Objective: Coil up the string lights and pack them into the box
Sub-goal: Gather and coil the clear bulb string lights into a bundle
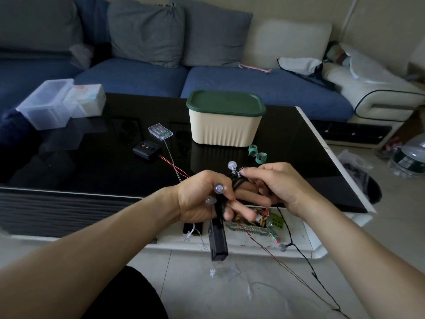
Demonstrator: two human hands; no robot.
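**Winding the black strand, box still lidded**

Nearest to me, loose wire trails across the floor (pixel 230 284): the black tail of the string lights (pixel 305 256) runs off toward 5 o'clock, with a thin red pair beside it and some clear strands.

Above that, both hands work at the desk's near edge. The left hand (pixel 202 199) has its fingers partly out and serves as a spool; black wire is looped around them, and three clear bulbs stand out of the bundle. A black battery case (pixel 218 240) hangs down from this hand toward 6 o'clock. The right hand (pixel 273 185) pinches the wire at 1 o'clock of the left, touching the loops, fingers curled on the strand.

So the coiling is under way, not finished, judging by the long tail on the floor. The next move calls for drawing more slack up with the right hand and laying another turn over the left without snagging a bulb.

Further out on the black desk (pixel 69 162), two green ties (pixel 257 155) lie just beyond the right hand. At 11 o'clock sit a black controller (pixel 147 149) and a clear battery holder (pixel 160 131), each with its own wire. Behind, at 12 o'clock, stands the cream box (pixel 224 130) with its green lid (pixel 225 103) on; it must come off before packing.
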